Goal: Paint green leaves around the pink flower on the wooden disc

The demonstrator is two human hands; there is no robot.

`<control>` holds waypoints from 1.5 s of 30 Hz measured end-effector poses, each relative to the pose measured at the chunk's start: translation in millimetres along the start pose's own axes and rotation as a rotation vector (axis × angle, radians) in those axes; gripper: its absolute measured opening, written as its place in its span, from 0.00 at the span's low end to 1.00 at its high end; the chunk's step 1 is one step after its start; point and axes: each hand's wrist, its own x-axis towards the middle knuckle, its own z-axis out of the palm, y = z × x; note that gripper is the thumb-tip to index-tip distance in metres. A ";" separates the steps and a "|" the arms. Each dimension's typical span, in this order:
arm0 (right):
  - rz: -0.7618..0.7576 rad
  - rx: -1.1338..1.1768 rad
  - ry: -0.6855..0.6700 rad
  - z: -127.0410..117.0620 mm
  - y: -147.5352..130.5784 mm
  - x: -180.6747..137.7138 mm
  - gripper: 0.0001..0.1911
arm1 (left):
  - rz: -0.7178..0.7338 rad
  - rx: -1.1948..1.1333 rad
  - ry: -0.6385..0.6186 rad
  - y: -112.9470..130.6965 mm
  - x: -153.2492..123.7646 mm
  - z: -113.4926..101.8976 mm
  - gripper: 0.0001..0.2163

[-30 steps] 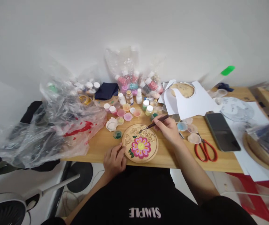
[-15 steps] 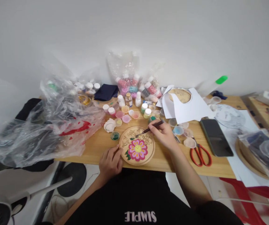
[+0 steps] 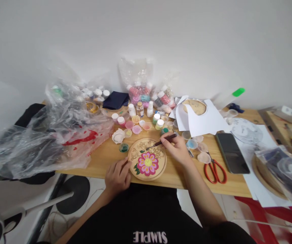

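A round wooden board (image 3: 162, 169) lies near the front edge of the table. It bears a pink and magenta flower (image 3: 148, 163) with a yellow centre, some dark green leaves and bare engraved outlines above. My right hand (image 3: 178, 147) is closed around a dark-handled paintbrush (image 3: 158, 143), whose tip is at the outlines just above the flower, close to a small green leaf. At the board's left rim my left hand (image 3: 118, 174) lies with bent fingers, gripping the edge. A small cup of dark green paint (image 3: 123, 147) sits just left of the board.
Behind the board stand several paint cups and bottles (image 3: 156, 118). Crumpled plastic bags (image 3: 77, 135) cover the left side. To the right lie red-handled scissors (image 3: 215, 172), a phone (image 3: 232, 152), white paper (image 3: 203, 122) and a wrapped round item (image 3: 270, 176).
The view has shifted slightly, so most things sit a little further left or lower. The brush tip stays at nearly the same spot on the board; both hands keep their grip.
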 end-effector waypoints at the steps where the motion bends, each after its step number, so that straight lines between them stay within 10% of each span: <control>1: 0.010 0.051 0.030 0.9 0.8 -0.3 0.12 | -0.004 -0.004 -0.004 0.3 0.5 -0.3 0.11; 12: 0.103 0.221 0.281 2.0 5.5 6.0 0.18 | 0.033 -0.027 -0.048 -3.9 -2.6 -2.0 0.14; 29: 0.111 0.226 0.293 6.7 9.4 8.4 0.16 | -0.046 -0.073 -0.005 1.1 -8.2 4.0 0.13; 36: 0.022 0.302 0.289 4.7 11.1 10.1 0.11 | -0.511 -0.206 0.107 -16.2 2.5 0.8 0.22; 45: -0.021 0.350 0.244 3.9 12.2 9.7 0.09 | -0.804 -0.250 -0.205 -35.4 28.1 15.1 0.26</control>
